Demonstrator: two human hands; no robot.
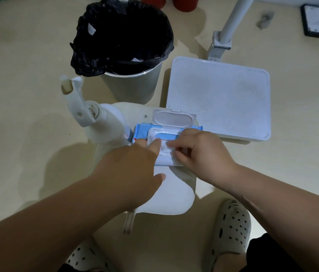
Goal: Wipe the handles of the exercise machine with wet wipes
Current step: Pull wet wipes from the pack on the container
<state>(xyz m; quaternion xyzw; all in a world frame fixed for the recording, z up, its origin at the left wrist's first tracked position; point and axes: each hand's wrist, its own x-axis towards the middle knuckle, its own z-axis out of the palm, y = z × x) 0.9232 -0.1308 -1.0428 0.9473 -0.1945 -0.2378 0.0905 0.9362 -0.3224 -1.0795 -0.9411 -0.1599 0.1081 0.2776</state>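
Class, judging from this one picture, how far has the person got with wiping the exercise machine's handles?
Done: the wet wipes pack sits on a white stool with its flip lid open. In hand: the left hand steadies the pack while the right hand pinches at a wipe in the opening. Left: pulling the wipe free and all the wiping; no handle is being touched.

A pack of wet wipes [145, 132] is lying on a small stool [172, 195] at the centre of the floor, its lid [173, 119] standing open toward 12 o'clock. A spray bottle [103, 124] is standing just beside the pack at 9 o'clock. A lined bin [133, 83] is sitting at 11 o'clock, and a flat platform [219, 99] is lying at 2 o'clock.
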